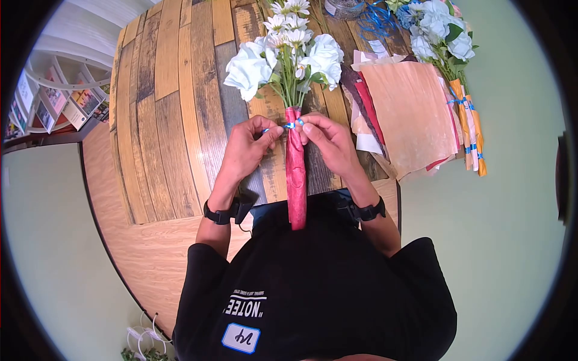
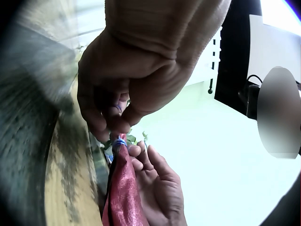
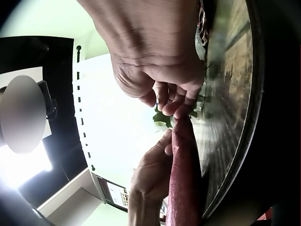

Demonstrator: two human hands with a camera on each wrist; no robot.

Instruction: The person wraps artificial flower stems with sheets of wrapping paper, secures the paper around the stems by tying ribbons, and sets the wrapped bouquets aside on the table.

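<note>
A bouquet of white artificial flowers (image 1: 251, 67) lies on the wooden table, its stems wrapped in crinkled red paper (image 1: 295, 174). Around the neck of that wrap runs a thin blue ribbon (image 1: 291, 126), seen up close as a blue band (image 2: 120, 141) in the left wrist view. My left hand (image 1: 248, 144) pinches one ribbon end between thumb and curled fingers, left of the wrap. On the opposite side my right hand (image 1: 330, 141) pinches the other end, fingertips right at the paper. The wrap's lower end reaches past the table edge toward my shirt.
Sheets of tan wrapping paper (image 1: 409, 108) are stacked on the right, over red and dark ones. Beyond them lies another bouquet (image 1: 442, 30) with orange-wrapped handles (image 1: 475, 135). Blue ribbon curls (image 1: 378, 21) sit at the back. A magazine rack (image 1: 60, 99) stands at far left.
</note>
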